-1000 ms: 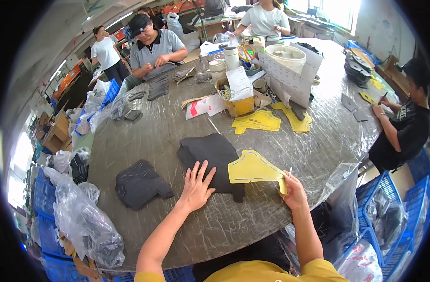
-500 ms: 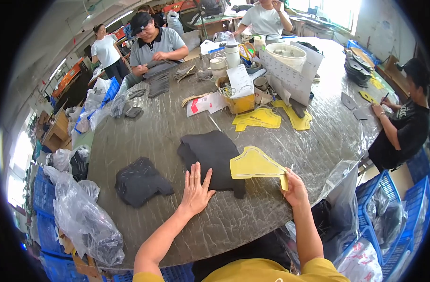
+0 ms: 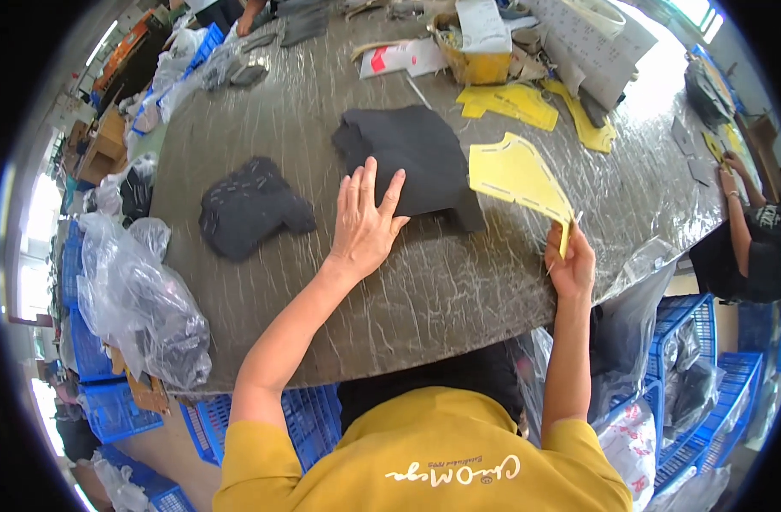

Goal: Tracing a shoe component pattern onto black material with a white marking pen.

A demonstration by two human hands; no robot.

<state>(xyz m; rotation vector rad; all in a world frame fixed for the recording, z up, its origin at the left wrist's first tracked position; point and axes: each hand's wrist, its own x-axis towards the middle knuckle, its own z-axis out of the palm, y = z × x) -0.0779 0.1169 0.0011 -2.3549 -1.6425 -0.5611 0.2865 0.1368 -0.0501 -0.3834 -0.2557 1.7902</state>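
Observation:
My left hand (image 3: 365, 224) lies with its fingers spread, the fingertips on the left part of a stack of black cut pieces (image 3: 420, 162). My right hand (image 3: 571, 263) is closed on the narrow end of a yellow pattern template (image 3: 514, 171) with slots along its edges. A thin white stick, perhaps a marking pen, pokes out between the same fingers. The template is just right of the black stack, apart from it. Left of my left hand rests another black pile (image 3: 252, 205) with short white marks on top.
More yellow templates (image 3: 514, 104) lie behind, by a yellow box (image 3: 484, 64) and a large marked sheet (image 3: 599, 47). Clear plastic bags (image 3: 143, 299) hang at the table's left edge. Blue crates (image 3: 685, 328) stand at the right, where a person (image 3: 749, 230) works.
The view has tipped downward, so the table things appear higher. My right hand has turned the template, its narrow end now pointing more downward. My left hand stays on the black stack.

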